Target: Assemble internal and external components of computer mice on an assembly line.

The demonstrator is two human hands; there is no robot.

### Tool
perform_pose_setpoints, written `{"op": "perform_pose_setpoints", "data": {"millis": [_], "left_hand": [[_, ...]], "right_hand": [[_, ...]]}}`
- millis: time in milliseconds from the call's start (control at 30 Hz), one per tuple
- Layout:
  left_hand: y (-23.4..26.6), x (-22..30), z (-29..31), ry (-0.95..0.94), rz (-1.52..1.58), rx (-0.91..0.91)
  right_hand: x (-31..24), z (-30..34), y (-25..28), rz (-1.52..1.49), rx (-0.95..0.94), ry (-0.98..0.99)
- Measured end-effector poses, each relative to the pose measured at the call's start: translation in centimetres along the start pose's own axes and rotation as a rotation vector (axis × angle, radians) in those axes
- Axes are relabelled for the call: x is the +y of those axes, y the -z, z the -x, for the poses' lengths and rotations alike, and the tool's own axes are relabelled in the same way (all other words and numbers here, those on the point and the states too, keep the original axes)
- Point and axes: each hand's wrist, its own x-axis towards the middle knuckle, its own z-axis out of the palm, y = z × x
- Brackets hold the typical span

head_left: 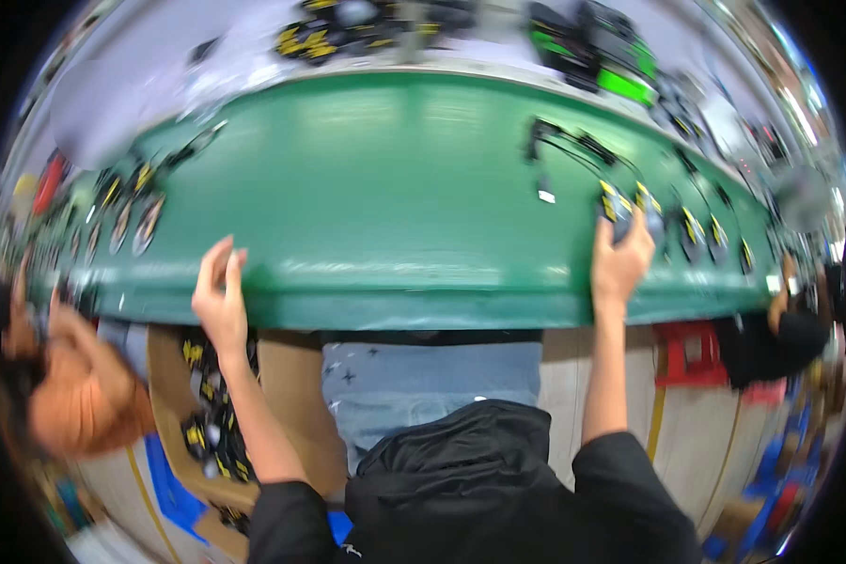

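Note:
My right hand (622, 258) is over the right part of the green belt (385, 188), its fingers closed around a dark wired mouse (614, 205) with yellow markings. A second, similar mouse (648, 201) lies against the fingers on the right; blur hides whether the hand grips it too. From these two, black cables (587, 148) run up and left to a bundled part and a white-tipped plug (546, 195). My left hand (222, 296) hovers at the belt's near edge on the left, thumb and fingers apart, with nothing visible in it.
More wired mice (693, 235) lie to the right, others (148, 224) to the left. Beyond the belt a ledge carries dark-and-yellow items (324, 33) and a black-and-green object (620, 70). A cardboard box (296, 395) of similar items stands below my left arm. People (89, 395) sit on both sides.

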Motion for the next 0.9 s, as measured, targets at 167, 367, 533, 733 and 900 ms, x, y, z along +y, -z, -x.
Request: {"op": "perform_pose_setpoints", "data": {"millis": [167,367,533,733,900], "left_hand": [[5.7,-7.4,-11.0,-0.236,-0.478,0.296],[6.2,-10.4,-12.6,-0.041,-1.034,0.433],[6.4,-10.9,-12.3,-0.028,-1.034,0.298],[5.2,-8.0,-12.1,-0.038,-1.014,0.461],[5.4,-8.8,-12.1,0.096,-1.051,0.397]], "right_hand": [[-0.9,-0.1,1.5,-0.264,-0.023,0.128],[-4.4,0.8,0.5,-0.515,-0.164,0.163],[-14.7,1.8,-0.5,-0.655,-0.404,0.587],[-31.4,3.0,-4.1,-0.861,-0.470,1.093],[-46.8,6.1,-8.6,-0.910,-0.560,1.126]]}}
